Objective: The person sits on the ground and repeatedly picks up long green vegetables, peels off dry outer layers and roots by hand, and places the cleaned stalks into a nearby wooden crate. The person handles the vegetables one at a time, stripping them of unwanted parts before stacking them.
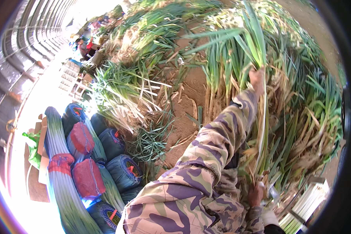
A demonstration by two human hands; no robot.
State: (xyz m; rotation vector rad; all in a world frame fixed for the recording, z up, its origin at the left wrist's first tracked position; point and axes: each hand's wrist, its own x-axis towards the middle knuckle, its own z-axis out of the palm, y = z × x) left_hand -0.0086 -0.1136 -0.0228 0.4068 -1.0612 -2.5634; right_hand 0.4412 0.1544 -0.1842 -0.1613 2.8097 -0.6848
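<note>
My left hand (pixel 256 80) is closed around the upper part of a long green onion (pixel 262 122), its green leaves fanning out above the fist. Lower down, my right hand (pixel 256 194) is around the bottom end of the same stalk, partly blurred. Loose dry outer leaves hang beside the stalk. Both arms wear camouflage sleeves. Untrimmed green onions (pixel 219 67) with brown roots lie heaped behind and beside my hands. Below right, peeled white onion stalks (pixel 304 204) lie between metal bars.
At left stand packed onion bundles (pixel 67 187) with red and blue net wraps (pixel 89 178). A pile of whitish stalks (pixel 134 108) lies on the bare soil (pixel 190 87). A seated person (pixel 83 48) is far off at upper left, beneath a ribbed greenhouse frame (pixel 26 44).
</note>
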